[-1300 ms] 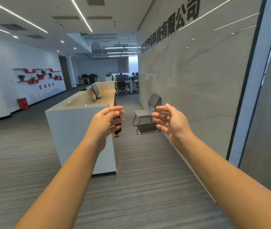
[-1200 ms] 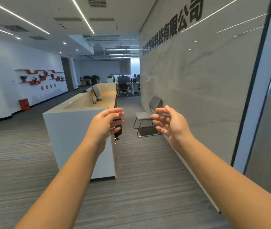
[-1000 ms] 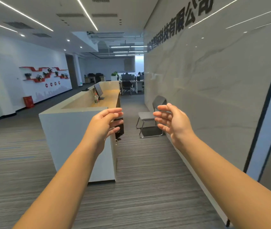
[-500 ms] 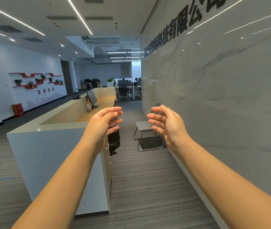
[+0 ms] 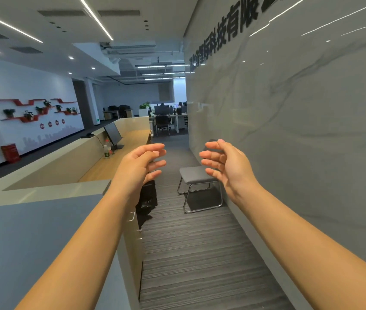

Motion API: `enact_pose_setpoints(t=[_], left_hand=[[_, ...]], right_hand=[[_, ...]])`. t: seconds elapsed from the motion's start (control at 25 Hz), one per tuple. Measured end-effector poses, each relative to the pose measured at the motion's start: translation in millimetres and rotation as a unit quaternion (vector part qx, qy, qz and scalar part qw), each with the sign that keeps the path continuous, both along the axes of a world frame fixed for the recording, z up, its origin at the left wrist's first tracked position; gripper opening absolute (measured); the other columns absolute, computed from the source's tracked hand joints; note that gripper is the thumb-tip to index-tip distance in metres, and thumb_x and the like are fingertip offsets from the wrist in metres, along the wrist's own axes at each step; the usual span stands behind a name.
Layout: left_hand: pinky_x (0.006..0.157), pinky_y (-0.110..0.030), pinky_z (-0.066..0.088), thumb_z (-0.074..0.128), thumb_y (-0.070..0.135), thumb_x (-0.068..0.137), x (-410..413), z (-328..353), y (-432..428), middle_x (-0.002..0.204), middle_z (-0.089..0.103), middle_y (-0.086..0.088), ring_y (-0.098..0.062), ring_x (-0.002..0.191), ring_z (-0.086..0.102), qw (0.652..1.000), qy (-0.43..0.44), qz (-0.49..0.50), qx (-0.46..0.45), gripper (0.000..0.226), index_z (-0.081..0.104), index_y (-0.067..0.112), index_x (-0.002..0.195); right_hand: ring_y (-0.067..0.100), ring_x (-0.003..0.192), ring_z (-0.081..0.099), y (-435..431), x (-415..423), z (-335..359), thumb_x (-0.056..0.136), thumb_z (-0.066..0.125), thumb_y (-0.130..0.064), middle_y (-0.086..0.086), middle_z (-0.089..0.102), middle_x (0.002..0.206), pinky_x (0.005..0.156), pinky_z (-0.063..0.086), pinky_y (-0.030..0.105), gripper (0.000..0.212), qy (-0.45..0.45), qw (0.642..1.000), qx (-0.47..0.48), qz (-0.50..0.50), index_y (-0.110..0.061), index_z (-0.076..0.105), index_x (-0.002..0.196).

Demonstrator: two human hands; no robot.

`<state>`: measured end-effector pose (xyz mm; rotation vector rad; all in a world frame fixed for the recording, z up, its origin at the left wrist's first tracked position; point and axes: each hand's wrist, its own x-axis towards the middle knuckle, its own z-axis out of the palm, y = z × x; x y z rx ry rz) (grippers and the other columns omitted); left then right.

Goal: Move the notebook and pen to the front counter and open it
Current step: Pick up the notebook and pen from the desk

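bare left hand (image 5: 140,166) and right hand (image 5: 227,163) spread wide, empty; long wood-topped white reception counter (image 5: 50,193) left of them; notebook, pen unseen, task barely begun.

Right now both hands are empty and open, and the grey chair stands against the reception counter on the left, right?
Not quite. The head view shows the grey chair beside the marble wall on the right, across the aisle from the reception counter. The left hand and right hand are indeed empty and open.

Left hand (image 5: 138,166) and right hand (image 5: 229,164) empty beside counter (image 5: 43,191).
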<state>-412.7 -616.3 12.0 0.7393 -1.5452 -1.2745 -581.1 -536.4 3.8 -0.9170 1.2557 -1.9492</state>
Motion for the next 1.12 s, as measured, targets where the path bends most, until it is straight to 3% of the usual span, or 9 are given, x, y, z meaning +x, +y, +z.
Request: enact_pose_setpoints(t=[0.4, 0.96, 1.12], left_hand=[[0.083, -0.029, 0.056, 0.048, 0.018, 0.094, -173.6, -5.4, -192.0, 0.108, 0.071, -0.001, -0.019, 0.096, 0.07, 0.997, 0.017, 0.076, 0.019, 0.023, 0.069, 0.025, 0.1], [0.092, -0.036, 0.052, 0.056, 0.018, 0.09, -323.0, -17.3, -514.5, 0.115, 0.068, -0.002, -0.022, 0.104, 0.065, 0.989, 0.038, 0.132, 0.057, 0.015, 0.068, 0.027, 0.095], [0.085, -0.03, 0.054, 0.054, 0.017, 0.091, -358.3, -17.2, -603.4, 0.114, 0.067, -0.002, -0.019, 0.1, 0.066, 0.988, 0.028, 0.14, 0.052, 0.016, 0.065, 0.023, 0.102]], right_hand=[[0.015, 0.071, 0.062, -215.0, -181.8, -1.1, 0.095, 0.042, -0.032, 0.004, 0.069, 0.081, 0.067, 0.048, 0.028, 0.028, 0.001, 0.998, 0.018, 0.067, -0.018, 0.065, 0.087], [0.016, 0.08, 0.064, -553.7, -321.3, -12.6, 0.096, 0.039, -0.034, 0.003, 0.071, 0.083, 0.075, 0.051, 0.032, 0.031, 0.01, 0.991, 0.032, 0.127, -0.017, 0.065, 0.094], [0.017, 0.082, 0.066, -647.4, -357.4, -12.0, 0.096, 0.039, -0.034, 0.001, 0.071, 0.082, 0.079, 0.053, 0.034, 0.03, 0.006, 0.991, 0.043, 0.126, -0.018, 0.065, 0.094]])
